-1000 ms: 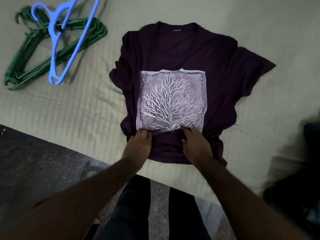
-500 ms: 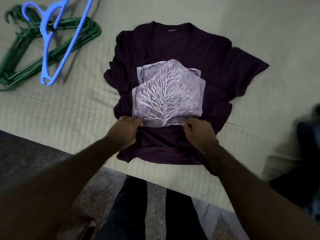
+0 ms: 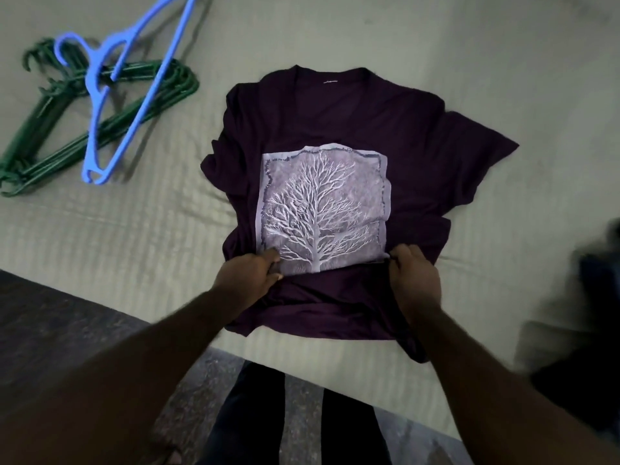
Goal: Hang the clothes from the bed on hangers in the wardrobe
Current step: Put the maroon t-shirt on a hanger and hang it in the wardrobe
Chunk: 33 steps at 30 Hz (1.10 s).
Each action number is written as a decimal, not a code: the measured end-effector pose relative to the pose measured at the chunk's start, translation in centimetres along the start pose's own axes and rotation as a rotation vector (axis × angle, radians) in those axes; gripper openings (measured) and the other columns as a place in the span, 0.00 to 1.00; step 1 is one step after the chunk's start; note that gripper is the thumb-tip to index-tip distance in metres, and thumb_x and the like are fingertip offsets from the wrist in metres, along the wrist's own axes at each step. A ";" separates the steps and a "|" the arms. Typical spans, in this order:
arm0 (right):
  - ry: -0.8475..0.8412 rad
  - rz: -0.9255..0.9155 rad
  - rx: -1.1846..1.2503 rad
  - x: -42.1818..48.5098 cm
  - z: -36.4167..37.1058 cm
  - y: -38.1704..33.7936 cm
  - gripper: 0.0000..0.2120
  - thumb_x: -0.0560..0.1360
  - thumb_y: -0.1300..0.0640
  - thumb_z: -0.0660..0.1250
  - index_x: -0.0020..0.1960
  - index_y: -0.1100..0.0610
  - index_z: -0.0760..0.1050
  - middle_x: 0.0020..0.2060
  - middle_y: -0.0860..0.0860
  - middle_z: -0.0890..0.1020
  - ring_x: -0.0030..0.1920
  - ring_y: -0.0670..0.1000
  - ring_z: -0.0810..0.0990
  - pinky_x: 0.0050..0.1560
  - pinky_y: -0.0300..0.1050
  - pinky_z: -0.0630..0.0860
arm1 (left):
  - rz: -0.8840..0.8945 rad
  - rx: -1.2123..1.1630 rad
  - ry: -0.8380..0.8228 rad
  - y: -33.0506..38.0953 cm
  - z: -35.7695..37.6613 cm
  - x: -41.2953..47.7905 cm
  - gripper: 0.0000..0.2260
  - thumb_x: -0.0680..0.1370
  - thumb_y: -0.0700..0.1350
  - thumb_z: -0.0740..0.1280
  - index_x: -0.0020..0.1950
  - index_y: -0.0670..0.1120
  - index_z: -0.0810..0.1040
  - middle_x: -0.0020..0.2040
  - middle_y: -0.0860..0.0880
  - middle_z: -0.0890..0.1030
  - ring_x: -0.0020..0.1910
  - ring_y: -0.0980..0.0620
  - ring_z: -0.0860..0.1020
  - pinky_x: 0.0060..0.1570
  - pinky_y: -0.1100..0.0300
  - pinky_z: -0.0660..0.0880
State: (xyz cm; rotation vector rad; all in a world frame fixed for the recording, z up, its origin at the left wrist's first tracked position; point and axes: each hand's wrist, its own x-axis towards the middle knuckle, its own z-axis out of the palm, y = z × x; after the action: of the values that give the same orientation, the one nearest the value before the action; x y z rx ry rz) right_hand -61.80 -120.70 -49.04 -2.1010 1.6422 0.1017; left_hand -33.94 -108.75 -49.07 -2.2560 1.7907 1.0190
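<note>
A dark purple T-shirt (image 3: 335, 129) with a pale tree print (image 3: 322, 209) lies face up on the bed (image 3: 436, 45), collar away from the person, hem near the bed's edge. The left hand (image 3: 246, 276) pinches the front layer at the print's lower left corner; the right hand (image 3: 414, 280) grips the fabric at its lower right corner. Well left of the shirt, a blue hanger (image 3: 114, 105) rests across a pile of green hangers (image 3: 43, 152). Something dark and blurred, perhaps more clothing (image 3: 597, 280), sits at the right edge.
</note>
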 end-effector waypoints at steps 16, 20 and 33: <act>-0.090 -0.138 -0.018 -0.4 -0.2 0.7 0.16 0.72 0.47 0.60 0.49 0.58 0.77 0.45 0.54 0.79 0.44 0.58 0.78 0.45 0.51 0.75 | 0.364 0.053 0.141 -1.1 0.0 0.5 0.09 0.72 0.45 0.66 0.50 0.44 0.80 0.52 0.46 0.80 0.50 0.44 0.79 0.45 0.51 0.78; -0.147 -0.094 -0.042 -0.6 -0.1 0.0 0.23 0.74 0.41 0.56 0.58 0.57 0.75 0.53 0.54 0.78 0.51 0.58 0.78 0.48 0.52 0.76 | 0.464 -0.073 0.189 -1.0 -0.2 -0.7 0.12 0.76 0.44 0.60 0.53 0.42 0.79 0.57 0.45 0.80 0.60 0.47 0.76 0.62 0.53 0.69; -0.234 -0.051 -0.068 3.4 -4.8 -2.4 0.13 0.78 0.49 0.62 0.37 0.54 0.71 0.34 0.50 0.77 0.38 0.56 0.79 0.38 0.47 0.71 | 0.252 -0.049 0.054 1.1 -2.7 1.1 0.19 0.77 0.59 0.52 0.52 0.48 0.75 0.43 0.49 0.81 0.41 0.48 0.81 0.39 0.56 0.75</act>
State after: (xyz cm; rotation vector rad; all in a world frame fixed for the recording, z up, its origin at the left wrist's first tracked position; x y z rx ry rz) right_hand -59.70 -125.27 -45.18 -2.0901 1.4641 0.3775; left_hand -33.63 -111.23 -47.25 -2.1426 2.1386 1.0594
